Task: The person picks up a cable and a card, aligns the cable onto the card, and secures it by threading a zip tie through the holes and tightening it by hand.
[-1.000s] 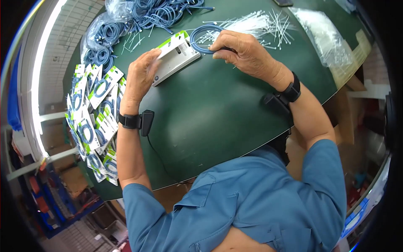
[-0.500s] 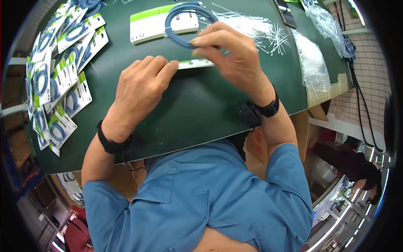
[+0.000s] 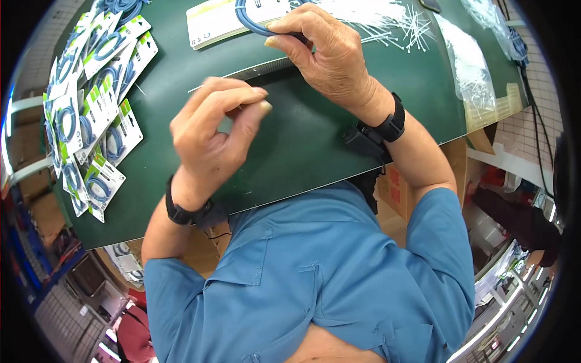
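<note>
My right hand (image 3: pixel 330 57) pinches a coil of blue cable (image 3: pixel 246 19) between thumb and fingers, above the table's far middle. Below the coil a narrow, grey, card-like strip (image 3: pixel 269 68) shows nearly edge-on; whether the right hand bears it, I cannot tell. My left hand (image 3: pixel 215 121) is closed nearer to me, the tips of thumb and forefinger close together. A thin white strip (image 3: pixel 195 89) sticks out beyond its knuckles, perhaps a cable tie; what the fingers hold is hidden. Behind the coil lies a stack of white-and-green cards (image 3: pixel 209 30).
Many carded blue cable coils (image 3: pixel 97 124) lie heaped on the left of the green table (image 3: pixel 302 154). Loose white cable ties (image 3: pixel 387 27) are spread at the far right, beside a clear bag of ties (image 3: pixel 469 66). A dark phone (image 3: pixel 431 5) is partly in view.
My left hand has come away from the card's edge and turned, its fingertips now towards the right. The right hand with the coil is higher in view. The whole view has shifted slightly.
</note>
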The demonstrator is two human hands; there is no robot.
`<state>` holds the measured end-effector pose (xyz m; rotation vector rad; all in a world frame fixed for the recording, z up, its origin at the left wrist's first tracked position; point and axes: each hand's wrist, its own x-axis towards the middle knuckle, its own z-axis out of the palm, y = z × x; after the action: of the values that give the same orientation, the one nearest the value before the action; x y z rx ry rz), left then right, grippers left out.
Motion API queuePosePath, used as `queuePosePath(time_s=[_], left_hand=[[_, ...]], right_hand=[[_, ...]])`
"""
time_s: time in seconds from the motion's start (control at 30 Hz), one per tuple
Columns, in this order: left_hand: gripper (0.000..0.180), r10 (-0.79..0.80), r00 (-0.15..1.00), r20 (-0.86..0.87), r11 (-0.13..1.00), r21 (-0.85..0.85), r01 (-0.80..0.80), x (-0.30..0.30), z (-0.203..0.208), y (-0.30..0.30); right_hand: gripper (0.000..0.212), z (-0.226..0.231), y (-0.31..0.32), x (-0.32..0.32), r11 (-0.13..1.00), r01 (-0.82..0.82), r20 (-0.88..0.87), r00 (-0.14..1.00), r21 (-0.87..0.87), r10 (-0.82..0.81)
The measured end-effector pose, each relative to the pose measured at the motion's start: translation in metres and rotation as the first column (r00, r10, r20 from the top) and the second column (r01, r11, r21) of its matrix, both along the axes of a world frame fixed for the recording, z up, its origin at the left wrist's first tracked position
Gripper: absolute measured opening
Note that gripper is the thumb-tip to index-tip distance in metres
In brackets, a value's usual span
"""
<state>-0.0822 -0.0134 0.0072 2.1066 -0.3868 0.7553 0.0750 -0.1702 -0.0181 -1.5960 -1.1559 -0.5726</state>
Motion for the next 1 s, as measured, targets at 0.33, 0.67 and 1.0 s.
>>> queuePosePath(time_s=[0.33, 0.67, 1.0], left_hand=[[0.042, -0.669, 0.625, -0.402, 0.057, -0.867, -0.495, -0.01, -0.011, -0.001], [0.031, -0.469, 0.768, -0.437, 0.346, -0.89, -0.296, 0.008, -0.016, 0.0], [0.033, -0.437, 0.826, -0.356, 0.52, -0.85, -0.091, 0.029, -0.036, 0.002]], right_hand=[[0.025, -0.002, -0.013, -0.014, 0.985, -0.171, 0.162, 0.971, -0.032, 0.174], [0.026, 0.03, -0.021, -0.011, 0.921, -0.247, 0.042, 0.962, -0.302, 0.271], [0.016, 0.032, -0.023, 0.015, 0.881, 0.002, 0.48, 0.839, -0.473, 0.256]])
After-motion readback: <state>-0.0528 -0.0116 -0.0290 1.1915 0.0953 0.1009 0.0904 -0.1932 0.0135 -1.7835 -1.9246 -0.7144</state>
